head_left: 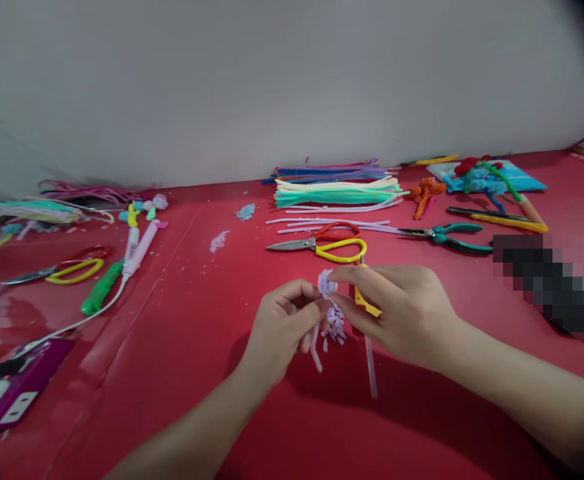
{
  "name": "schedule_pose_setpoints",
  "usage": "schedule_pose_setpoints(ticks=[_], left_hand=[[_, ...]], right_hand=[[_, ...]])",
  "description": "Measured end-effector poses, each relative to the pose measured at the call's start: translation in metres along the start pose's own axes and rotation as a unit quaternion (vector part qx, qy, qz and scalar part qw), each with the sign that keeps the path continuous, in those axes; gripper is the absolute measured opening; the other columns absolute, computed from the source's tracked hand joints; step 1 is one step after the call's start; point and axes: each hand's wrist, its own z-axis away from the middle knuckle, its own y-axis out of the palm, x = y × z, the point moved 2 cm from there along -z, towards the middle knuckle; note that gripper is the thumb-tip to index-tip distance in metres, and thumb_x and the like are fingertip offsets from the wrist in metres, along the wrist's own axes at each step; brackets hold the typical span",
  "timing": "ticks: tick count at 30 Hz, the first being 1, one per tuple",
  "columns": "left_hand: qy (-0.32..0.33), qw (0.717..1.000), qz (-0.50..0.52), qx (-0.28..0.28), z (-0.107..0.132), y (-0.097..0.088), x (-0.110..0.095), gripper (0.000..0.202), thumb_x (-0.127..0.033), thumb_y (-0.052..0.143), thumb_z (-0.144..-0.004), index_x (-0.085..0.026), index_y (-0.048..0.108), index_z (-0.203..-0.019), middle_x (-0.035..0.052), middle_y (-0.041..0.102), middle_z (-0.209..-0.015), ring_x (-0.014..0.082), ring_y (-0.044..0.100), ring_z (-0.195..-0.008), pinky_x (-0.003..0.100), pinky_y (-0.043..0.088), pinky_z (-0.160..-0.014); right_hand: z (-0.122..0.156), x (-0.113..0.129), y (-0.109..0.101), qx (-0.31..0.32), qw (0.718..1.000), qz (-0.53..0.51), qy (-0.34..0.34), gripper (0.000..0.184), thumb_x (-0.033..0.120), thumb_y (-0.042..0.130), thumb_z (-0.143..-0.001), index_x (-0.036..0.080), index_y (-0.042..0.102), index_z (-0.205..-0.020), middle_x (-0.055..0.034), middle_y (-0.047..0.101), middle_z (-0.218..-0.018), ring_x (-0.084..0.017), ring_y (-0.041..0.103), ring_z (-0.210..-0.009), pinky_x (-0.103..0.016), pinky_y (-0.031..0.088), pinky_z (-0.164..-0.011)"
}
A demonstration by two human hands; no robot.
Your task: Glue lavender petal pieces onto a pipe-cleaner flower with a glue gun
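Observation:
Between my two hands, above the red tabletop, is a lavender pipe-cleaner piece (327, 283) with a rounded, looped top. My left hand (288, 320) is closed in a pinch on its left side, and a lavender stem end (316, 350) hangs below those fingers. The thumb and forefinger of my right hand (402, 310) close on the same piece from the right. Small lavender clippings (336, 327) show just under it. A yellow tool (367, 303) lies partly hidden by my right hand, with a pale lavender strip (371, 373) below it.
Scissors (339, 244) lie beyond my hands, with teal-handled pliers (455, 237) to their right. Bundled pipe cleaners (337, 193) are at the back. Leftward are a pink glue gun or similar corded tool (142, 247), more scissors (75, 265) and a purple box (32, 387).

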Motion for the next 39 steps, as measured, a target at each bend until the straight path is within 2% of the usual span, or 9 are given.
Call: schedule_pose_setpoints(ticks=[8,15,25,31,36,39], left_hand=[[0.031,0.999,-0.004,0.019,-0.0001,-0.0013,0.002,0.011,-0.02,0.062,-0.074,-0.017,0.055,-0.066,-0.0042,0.059,-0.05,0.0002,0.035,-0.03,0.012,0.025,-0.032],[0.035,0.999,0.002,0.01,0.0005,-0.0025,0.0009,0.008,-0.019,0.061,-0.074,-0.017,0.057,-0.068,-0.0044,0.058,-0.049,0.0006,0.035,-0.03,0.012,0.024,-0.031],[0.052,0.998,-0.025,0.007,0.0024,-0.001,-0.001,0.01,-0.021,0.061,-0.074,-0.016,0.055,-0.067,-0.0051,0.056,-0.051,0.0012,0.036,-0.032,0.012,0.028,-0.032],[0.075,0.996,-0.044,0.006,0.0029,-0.0016,-0.0024,0.007,-0.017,0.059,-0.074,-0.016,0.057,-0.068,-0.0054,0.054,-0.052,0.0021,0.038,-0.034,0.013,0.031,-0.034],[0.112,0.992,-0.052,-0.005,0.0041,-0.0028,-0.0012,0.009,-0.017,0.059,-0.076,-0.017,0.057,-0.068,-0.0064,0.05,-0.051,0.0026,0.038,-0.035,0.014,0.033,-0.035],[0.184,0.979,-0.088,-0.022,0.0047,-0.005,-0.0007,0.009,-0.015,0.057,-0.079,-0.018,0.059,-0.07,-0.0047,0.055,-0.057,0.0035,0.042,-0.039,0.015,0.037,-0.039]], right_hand=[[-0.0002,0.0001,0.0001,0.005,1.0,-0.004,-0.001,0.01,0.025,0.049,-0.088,0.022,0.057,-0.093,0.0036,0.059,-0.06,-0.01,0.049,-0.052,-0.023,0.032,-0.051],[0.0006,0.0018,-0.0029,-0.021,0.999,-0.026,0.003,0.014,0.026,0.049,-0.088,0.021,0.056,-0.099,0.0041,0.055,-0.057,-0.009,0.047,-0.05,-0.022,0.033,-0.051],[-0.0001,0.0022,-0.0018,-0.041,0.999,-0.03,-0.01,0.009,0.02,0.052,-0.085,0.02,0.057,-0.093,0.0059,0.051,-0.055,-0.009,0.043,-0.047,-0.023,0.03,-0.048],[-0.0001,0.0033,-0.0031,-0.045,0.998,-0.033,-0.017,0.009,0.019,0.054,-0.084,0.02,0.056,-0.093,0.0056,0.053,-0.055,-0.009,0.043,-0.047,-0.023,0.031,-0.049],[0.0001,0.0037,-0.0048,-0.055,0.997,-0.048,-0.028,0.012,0.019,0.054,-0.084,0.019,0.055,-0.096,0.0044,0.056,-0.059,-0.009,0.044,-0.049,-0.022,0.033,-0.051],[0.0007,0.0042,-0.0097,-0.075,0.994,-0.073,-0.042,0.015,0.017,0.057,-0.082,0.018,0.054,-0.097,0.0044,0.058,-0.062,-0.007,0.042,-0.048,-0.021,0.035,-0.052]])
